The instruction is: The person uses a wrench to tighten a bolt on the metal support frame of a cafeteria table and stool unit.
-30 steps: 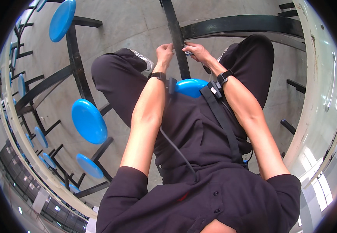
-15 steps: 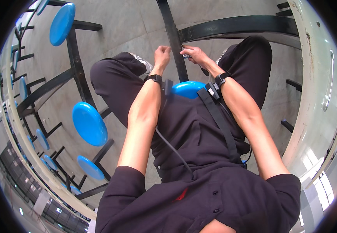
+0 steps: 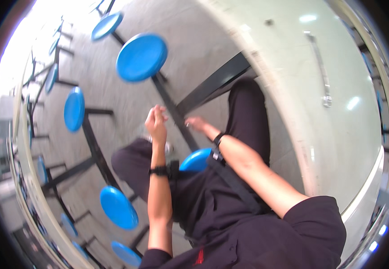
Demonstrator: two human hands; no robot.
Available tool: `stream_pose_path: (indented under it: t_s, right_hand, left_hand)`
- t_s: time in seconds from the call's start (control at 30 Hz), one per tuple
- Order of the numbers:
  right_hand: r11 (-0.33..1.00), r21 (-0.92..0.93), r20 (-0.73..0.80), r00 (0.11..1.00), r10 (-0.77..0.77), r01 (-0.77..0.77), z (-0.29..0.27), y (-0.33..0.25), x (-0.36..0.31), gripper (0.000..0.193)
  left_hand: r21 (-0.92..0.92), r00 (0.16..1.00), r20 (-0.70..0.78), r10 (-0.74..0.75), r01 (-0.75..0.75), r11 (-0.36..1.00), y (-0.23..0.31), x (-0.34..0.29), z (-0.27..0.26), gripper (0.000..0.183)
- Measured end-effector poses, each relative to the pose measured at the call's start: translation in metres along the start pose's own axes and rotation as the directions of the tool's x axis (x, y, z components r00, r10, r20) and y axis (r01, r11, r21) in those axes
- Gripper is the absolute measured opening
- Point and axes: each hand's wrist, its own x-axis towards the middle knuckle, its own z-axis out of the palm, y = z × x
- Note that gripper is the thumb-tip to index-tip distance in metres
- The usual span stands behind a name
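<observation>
My left hand [image 3: 156,123] is raised left of the black metal bar [image 3: 173,107] of the seat frame, apart from it. Its fingers are curled together; anything between them is hidden. Just right of the same bar is my right hand [image 3: 197,124], its fingers closed and slightly blurred. A tiny bright spot shows at its fingertips, too small to name. Between my thighs is the blue round stool seat [image 3: 196,160] at the near end of the bar. Another blue seat [image 3: 141,57] tops the bar's far end.
On the right, a pale tabletop [image 3: 288,58] bears a long silver wrench-like tool [image 3: 320,69]. A black curved support [image 3: 217,83] runs from the bar under the table edge. More blue stools [image 3: 119,207] on black frames stand to the left on the grey floor.
The view has swung right, bringing in more of the tabletop and the tool on it. My left hand has moved away from the bar and from my right hand, which stays beside the bar.
</observation>
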Motion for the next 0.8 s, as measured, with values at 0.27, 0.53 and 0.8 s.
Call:
stream_pose_path:
  t_s: [0.27, 0.53, 0.8]
  right_hand:
    - [0.957, 0.27, -0.156, 0.976, 0.153, -0.107, 0.015, -0.029, 0.013, 0.028]
    - [0.769, 0.45, 0.156, 0.888, 0.433, -0.454, -0.014, -0.08, 0.022, 0.025]
    - [0.84, 0.219, 0.256, 0.86, 0.442, -0.497, -0.004, -0.008, 0.012, 0.043]
  left_hand:
    - [0.097, 0.648, 0.493, 0.581, -0.704, 0.703, 0.199, -0.008, 0.085, 0.005]
    - [0.327, 0.541, 0.645, 0.54, -0.834, 0.444, 0.252, 0.04, 0.172, 0.018]
    - [0.199, 0.409, 0.674, 0.615, -0.902, 0.382, 0.253, 0.05, 0.231, 0.021]
